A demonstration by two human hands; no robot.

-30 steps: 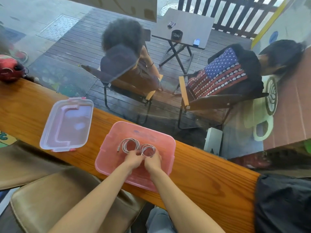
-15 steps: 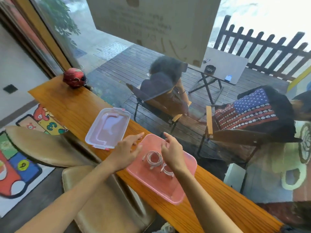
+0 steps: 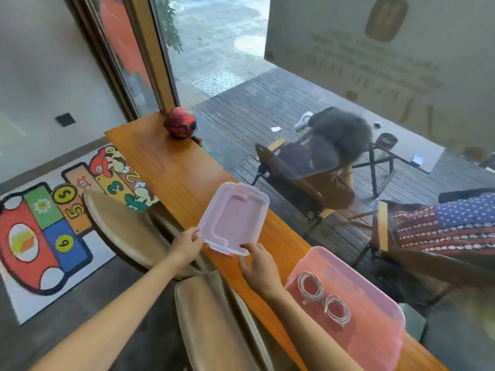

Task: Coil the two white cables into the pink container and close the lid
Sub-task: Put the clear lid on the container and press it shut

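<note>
Moved off the pink container (image 3: 375,325) since half a second ago: left hand (image 3: 187,243) and right hand (image 3: 258,266) now pinching near corners of lid (image 3: 233,219), on table (image 3: 171,167). Two white cables (image 3: 322,297) coiled inside (loosely). Risk: coils springing up, caught under lid; misaligned clips.
</note>
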